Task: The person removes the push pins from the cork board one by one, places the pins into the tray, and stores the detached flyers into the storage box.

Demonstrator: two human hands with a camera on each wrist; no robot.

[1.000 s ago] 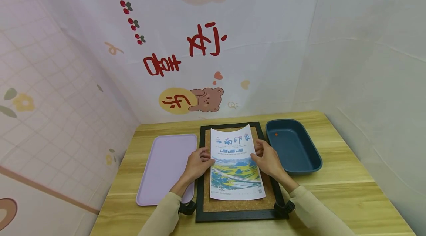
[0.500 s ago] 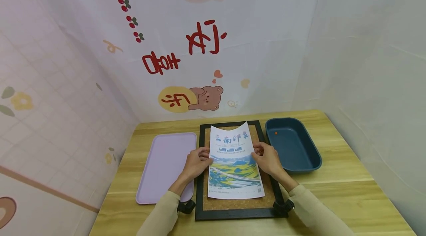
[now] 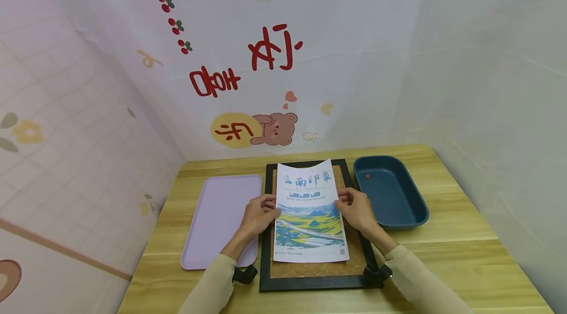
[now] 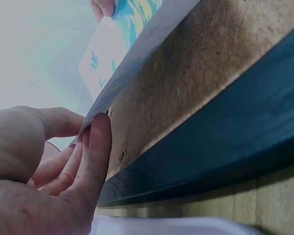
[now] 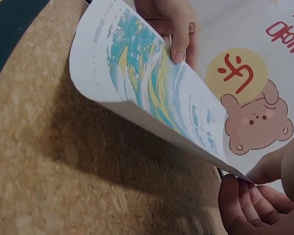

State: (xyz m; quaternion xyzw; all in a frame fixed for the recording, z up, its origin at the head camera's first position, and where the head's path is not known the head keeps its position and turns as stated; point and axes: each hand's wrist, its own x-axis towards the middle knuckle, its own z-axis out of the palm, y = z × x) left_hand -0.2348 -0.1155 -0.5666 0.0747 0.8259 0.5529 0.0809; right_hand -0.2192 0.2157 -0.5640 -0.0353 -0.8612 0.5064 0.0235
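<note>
A printed poster sheet, white with a blue and yellow landscape, is held over a cork board with a black frame. My left hand pinches its left edge, thumb on top and fingers beneath, as the left wrist view shows with the hand at the paper's rim. On the opposite edge my right hand pinches the sheet in the same way. In the right wrist view the poster bows between both hands and its lower end stands off the cork, casting a shadow there.
A lilac tray lies left of the board on the wooden table. To the right stands a dark blue bin with a small orange dot inside. A white printed cloth rises behind the table.
Both hands keep their pinch on the poster. The sheet has shifted slightly left and up across the board, and its tilt has altered a little.
</note>
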